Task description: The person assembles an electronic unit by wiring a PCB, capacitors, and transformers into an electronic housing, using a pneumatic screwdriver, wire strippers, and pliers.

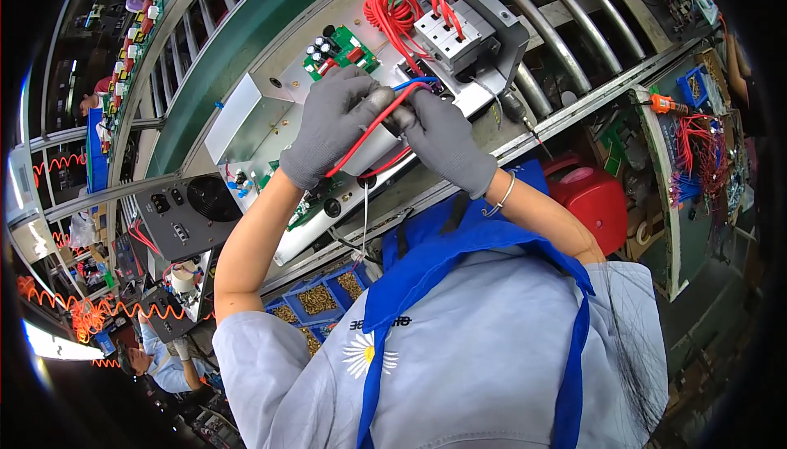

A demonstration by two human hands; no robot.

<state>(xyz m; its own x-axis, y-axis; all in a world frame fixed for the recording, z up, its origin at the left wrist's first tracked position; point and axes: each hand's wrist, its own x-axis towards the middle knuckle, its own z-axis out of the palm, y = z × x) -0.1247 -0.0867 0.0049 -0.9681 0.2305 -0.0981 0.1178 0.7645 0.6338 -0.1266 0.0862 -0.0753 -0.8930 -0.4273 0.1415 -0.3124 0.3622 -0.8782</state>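
Head: red wire (pixel 360 144) between left hand (pixel 334 123) and right hand (pixel 449 141), both narrow, grip unclear.

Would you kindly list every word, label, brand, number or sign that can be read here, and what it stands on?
Wording stays uncopied; print by place:
Pale shirt: short dark lettering, upside down in the picture, above a white daisy print.
White switch block: any marks too small to read.
Green circuit board: likewise too small.
Red wire: none readable.
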